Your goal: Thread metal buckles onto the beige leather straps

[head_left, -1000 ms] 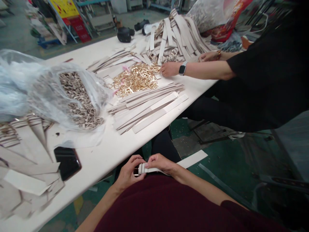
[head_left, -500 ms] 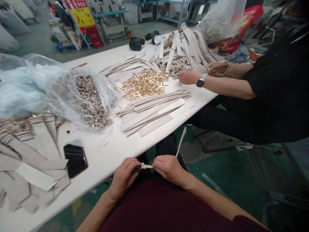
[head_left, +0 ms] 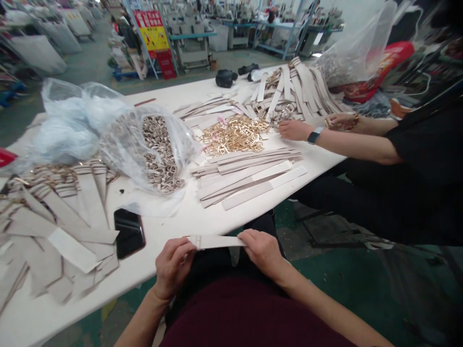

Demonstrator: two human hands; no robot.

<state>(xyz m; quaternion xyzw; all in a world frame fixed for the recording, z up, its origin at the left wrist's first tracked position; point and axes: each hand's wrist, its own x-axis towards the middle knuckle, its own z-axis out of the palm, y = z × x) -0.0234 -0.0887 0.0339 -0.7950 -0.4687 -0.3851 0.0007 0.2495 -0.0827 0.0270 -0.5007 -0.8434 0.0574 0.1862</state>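
A pale strap (head_left: 220,241) is stretched between my two hands, over my lap in front of the table edge. My left hand (head_left: 175,265) is closed on its left end, where a narrow loop sits around the strap. The fingers of my right hand (head_left: 263,249) pinch the other end. Beyond the strap, flat beige strips (head_left: 249,176) lie in a stack on the white table (head_left: 181,219). Gold buckles (head_left: 237,134) are heaped behind the strips.
A clear bag of small loops (head_left: 159,154) stands left of the buckles. A phone (head_left: 129,233) lies beside finished-looking straps (head_left: 65,231) at the left. On the right, a person's hands (head_left: 296,130) work near piled straps (head_left: 300,86).
My hands have moved apart, and a longer, flatter stretch of strap shows between them. The strap's free end no longer sticks up behind my right hand. The view has shifted, showing more background.
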